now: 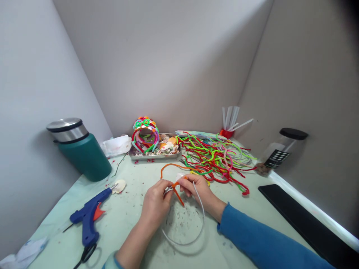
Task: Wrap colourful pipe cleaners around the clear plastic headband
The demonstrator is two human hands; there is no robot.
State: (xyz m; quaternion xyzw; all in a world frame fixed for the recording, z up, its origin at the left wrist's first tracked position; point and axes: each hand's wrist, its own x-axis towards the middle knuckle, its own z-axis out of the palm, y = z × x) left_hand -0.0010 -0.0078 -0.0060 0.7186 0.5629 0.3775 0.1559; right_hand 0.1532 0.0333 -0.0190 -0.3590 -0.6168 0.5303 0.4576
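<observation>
Tension is best kept even where the fuzzy orange pipe cleaner (178,197) is crossed over the slim white hoop (183,244), between both hands. The hoop is pinched by the left hand (157,201), the pipe cleaner by the right hand (199,188). Beyond the grip, snagging on the tangled multicoloured pipe cleaners (214,154) should be avoided.

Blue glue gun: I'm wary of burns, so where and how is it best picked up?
I'd grip the glue gun by its handle, coming from the near side. It lies on its side with the handle toward you, the orange-red trigger facing right, and the metal tip pointing away, at the pale disc.
</observation>
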